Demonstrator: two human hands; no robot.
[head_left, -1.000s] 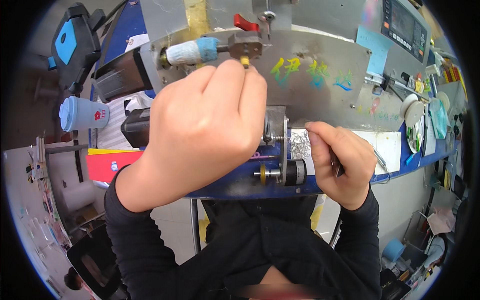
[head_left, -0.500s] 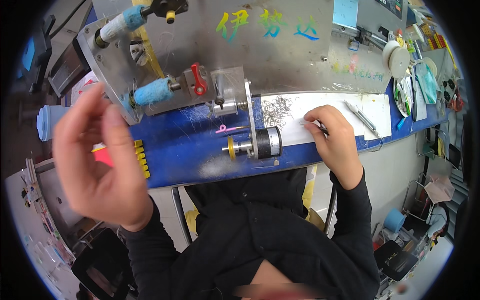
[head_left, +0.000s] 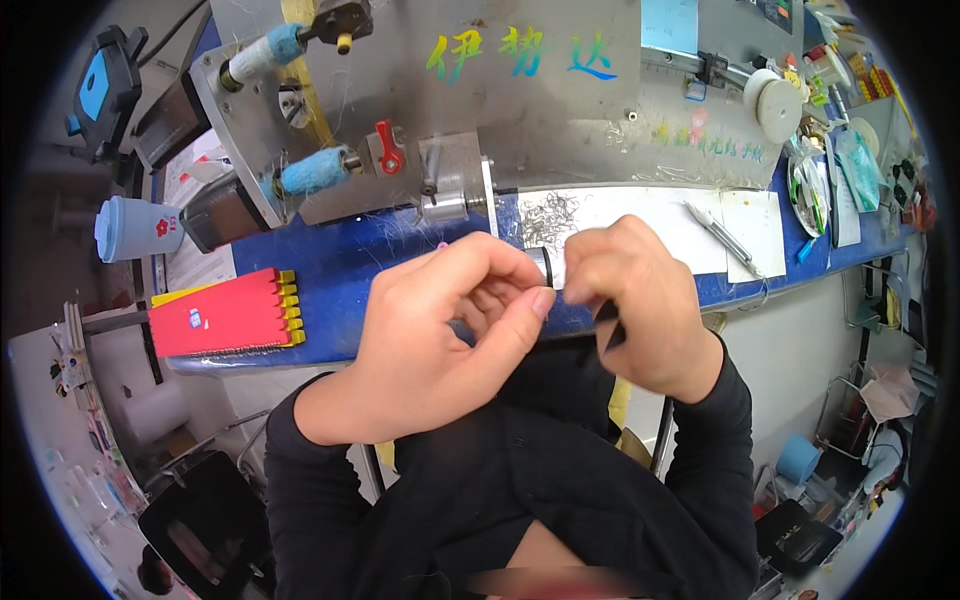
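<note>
My left hand [head_left: 435, 335] is at the table's front edge, in front of the small black motor. Its thumb and index finger press together at the tips; whatever they pinch is too small to make out. Close to its right my right hand [head_left: 645, 305] curls its fingers, smeared by motion. A slim black tool [head_left: 608, 330] sticks out below those fingers, held against the palm. Beyond the hands, a pile of small bent wire hooks [head_left: 550, 215] lies on white paper [head_left: 640, 207]. My left hand hides most of the motor [head_left: 545, 262] and its shaft.
A metal machine plate [head_left: 390, 90] spans the back, with a red lever [head_left: 388, 147] and blue-wrapped rollers [head_left: 318, 170]. At left are a red notebook [head_left: 225, 318] and a light blue cup [head_left: 140, 230]. A grey pen-like tool [head_left: 722, 233] and white spools [head_left: 780, 110] are at right.
My left hand has swung from the far left to the middle, its fingertips closing. My right hand has drawn back from the paper toward it. The red notebook and cup are uncovered.
</note>
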